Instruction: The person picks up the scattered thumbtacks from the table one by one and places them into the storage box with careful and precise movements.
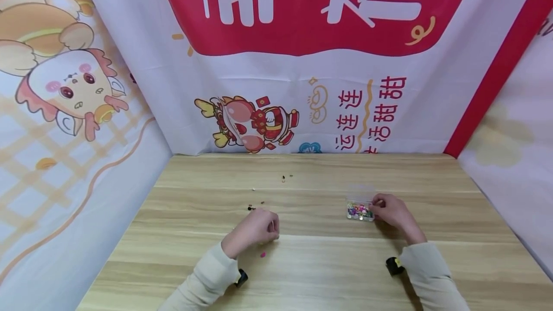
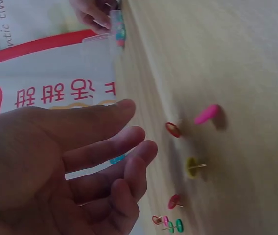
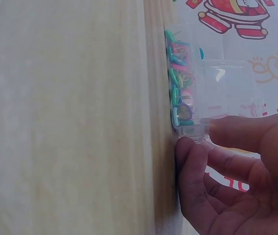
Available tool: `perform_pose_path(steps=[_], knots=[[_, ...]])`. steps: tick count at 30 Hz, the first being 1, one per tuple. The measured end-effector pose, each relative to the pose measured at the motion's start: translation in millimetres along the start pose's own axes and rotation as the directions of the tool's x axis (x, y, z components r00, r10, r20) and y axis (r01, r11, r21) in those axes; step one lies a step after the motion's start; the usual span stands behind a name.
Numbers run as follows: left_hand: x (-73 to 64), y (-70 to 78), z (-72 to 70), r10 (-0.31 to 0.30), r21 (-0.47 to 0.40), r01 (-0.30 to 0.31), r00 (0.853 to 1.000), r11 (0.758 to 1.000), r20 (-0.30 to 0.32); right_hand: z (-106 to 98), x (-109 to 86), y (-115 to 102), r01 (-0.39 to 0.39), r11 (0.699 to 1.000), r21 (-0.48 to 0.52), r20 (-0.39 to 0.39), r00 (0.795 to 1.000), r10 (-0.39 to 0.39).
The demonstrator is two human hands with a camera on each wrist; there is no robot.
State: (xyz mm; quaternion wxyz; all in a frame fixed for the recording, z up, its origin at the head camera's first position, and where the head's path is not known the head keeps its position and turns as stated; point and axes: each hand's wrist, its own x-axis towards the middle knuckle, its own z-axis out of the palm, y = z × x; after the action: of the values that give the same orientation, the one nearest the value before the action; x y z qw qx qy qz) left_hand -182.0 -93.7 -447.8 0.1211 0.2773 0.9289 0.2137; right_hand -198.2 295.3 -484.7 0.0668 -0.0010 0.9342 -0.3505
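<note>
A small clear plastic box (image 3: 192,131) full of colourful thumbtacks (image 3: 179,78) stands on the table, its transparent lid (image 3: 232,83) raised. My right hand (image 1: 394,214) pinches the near end of the box between thumb and fingers. Over the left part of the table hangs my left hand (image 1: 258,227), fingers loosely bent, with nothing seen between thumb and fingertips. Beside it in the left wrist view, loose thumbtacks lie on the wood: a bright pink one (image 2: 207,114), a red one (image 2: 173,129), a yellow one (image 2: 192,167) and a green one (image 2: 179,225).
More tiny loose pieces, among them a dark one (image 1: 250,208), are scattered beyond my left hand on the wooden table (image 1: 319,272). Printed cloth (image 1: 311,71) hangs along the table's back edge and both sides. A black band device (image 1: 394,266) sits at my right wrist.
</note>
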Motion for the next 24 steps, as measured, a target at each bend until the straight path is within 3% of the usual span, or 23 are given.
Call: perform_pose_path(steps=[14, 24], knots=[[-0.3, -0.5, 13.7, 0.006, 0.140, 0.000, 0.999, 0.990, -0.043, -1, 0.1, -2, -0.043, 0.999, 0.001, 0.015, 0.999, 0.043], [1.1, -1.8, 12.3, 0.071, 0.077, -0.070, 0.997, 0.995, -0.017, -1, -0.3, 0, -0.027, 1.000, 0.000, 0.009, 1.000, 0.027]])
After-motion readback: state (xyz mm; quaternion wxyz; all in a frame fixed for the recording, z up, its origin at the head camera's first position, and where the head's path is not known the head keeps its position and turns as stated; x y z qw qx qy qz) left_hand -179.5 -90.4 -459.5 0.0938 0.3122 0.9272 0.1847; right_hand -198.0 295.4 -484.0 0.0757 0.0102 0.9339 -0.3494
